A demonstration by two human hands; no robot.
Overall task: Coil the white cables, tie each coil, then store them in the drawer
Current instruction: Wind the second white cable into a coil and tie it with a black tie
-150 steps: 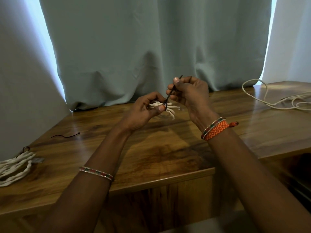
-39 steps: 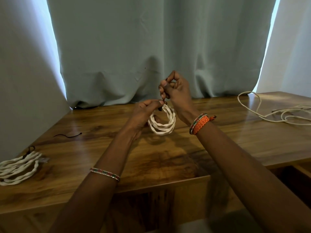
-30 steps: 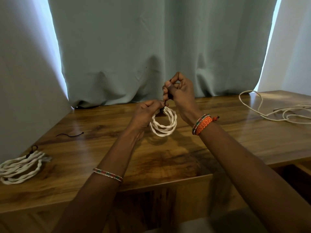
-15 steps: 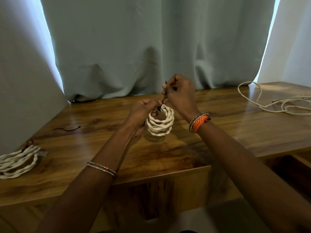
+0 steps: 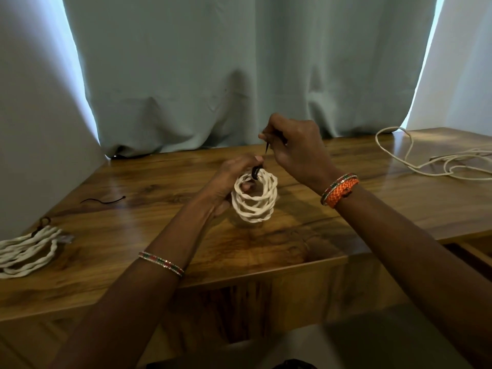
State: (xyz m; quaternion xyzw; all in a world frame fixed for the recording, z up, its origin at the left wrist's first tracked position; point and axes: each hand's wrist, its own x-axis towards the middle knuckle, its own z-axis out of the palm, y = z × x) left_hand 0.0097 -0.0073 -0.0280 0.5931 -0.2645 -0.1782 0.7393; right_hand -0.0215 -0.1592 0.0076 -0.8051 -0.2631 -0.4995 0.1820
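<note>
At the far left edge of the wooden table [image 5: 292,235] lies a finished coil [image 5: 26,251] of white twisted cable with a dark tie at its top, and a spare black tie [image 5: 102,200] rests on the wood a little further in. Near the middle, the left hand [image 5: 229,179] grips the top of a second white coil [image 5: 254,198], fingers curled through and around its loops, holding it upright with its lower edge at or just above the tabletop. A black tie [image 5: 257,171] wraps the strands where that hand pinches them. Just above, the right hand [image 5: 295,147] pinches the tie's free tail between thumb and fingertips, pulling it upward. The step in hand looks like cinching this coil's tie. The next move likely calls for a firm pull while the left hand keeps the loops bunched. At the far right a loose white cable [image 5: 431,161] sprawls uncoiled, so more coiling remains before storing in the drawer, which cannot be clearly made out.
</note>
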